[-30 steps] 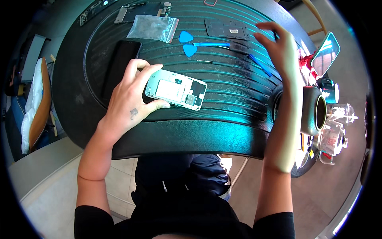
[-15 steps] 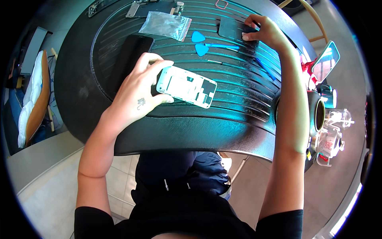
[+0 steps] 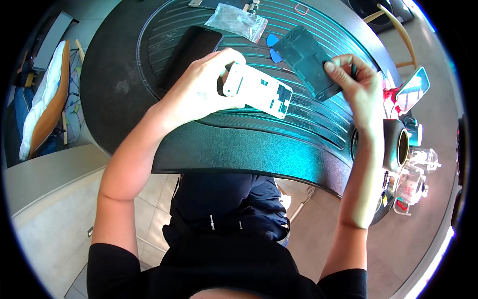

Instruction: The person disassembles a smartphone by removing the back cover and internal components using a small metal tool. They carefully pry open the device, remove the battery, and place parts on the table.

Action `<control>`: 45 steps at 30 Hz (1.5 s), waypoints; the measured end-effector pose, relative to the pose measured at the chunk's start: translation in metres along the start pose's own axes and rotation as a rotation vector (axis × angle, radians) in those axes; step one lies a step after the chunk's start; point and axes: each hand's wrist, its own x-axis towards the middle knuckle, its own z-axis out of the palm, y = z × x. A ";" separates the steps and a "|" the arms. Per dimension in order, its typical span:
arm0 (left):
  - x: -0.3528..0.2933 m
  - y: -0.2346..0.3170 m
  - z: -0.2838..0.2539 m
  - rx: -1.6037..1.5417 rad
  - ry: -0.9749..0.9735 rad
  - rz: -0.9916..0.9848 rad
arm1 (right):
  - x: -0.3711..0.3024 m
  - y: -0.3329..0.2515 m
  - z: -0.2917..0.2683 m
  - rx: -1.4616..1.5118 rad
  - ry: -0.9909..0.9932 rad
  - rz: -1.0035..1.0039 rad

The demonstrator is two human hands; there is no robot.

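Note:
My left hand (image 3: 201, 92) is closed on a pale phone frame (image 3: 256, 88), gripping its left end above the dark slatted tabletop. Several black patches and cut-outs show on the frame's upward side. In my right hand (image 3: 357, 84) is a thin dark phone back cover (image 3: 304, 60), pinched at its lower right end and tilted. A slim black tool (image 3: 354, 71) sits among the same fingers; its kind is not clear. The two parts are apart, the cover beyond and to the right of the frame. A black smartphone (image 3: 193, 52) lies beyond my left hand.
Beyond the cover lie blue triangular picks (image 3: 276, 56), a clear zip bag (image 3: 234, 22), a small red ring (image 3: 301, 8) and a phone part (image 3: 211, 4). A dark pot (image 3: 396, 144), a phone on a red stand (image 3: 414, 89) and a glass teapot (image 3: 411, 187) stand right.
My right hand has lifted the dark back cover off the table and brought it nearer, toward the frame. My left hand still holds the frame. The view has shifted a little.

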 end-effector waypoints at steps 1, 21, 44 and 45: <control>0.000 -0.002 0.000 -0.110 -0.015 -0.058 | -0.007 0.002 0.007 0.067 -0.003 0.040; 0.002 -0.004 0.014 -0.492 0.007 -0.274 | -0.007 0.044 0.044 0.566 -0.213 0.250; 0.000 -0.004 0.015 -0.166 -0.059 -0.204 | 0.013 0.077 0.038 -0.013 0.130 -0.052; 0.000 -0.005 0.015 -0.155 -0.057 -0.200 | 0.014 0.079 0.038 -0.066 0.146 -0.091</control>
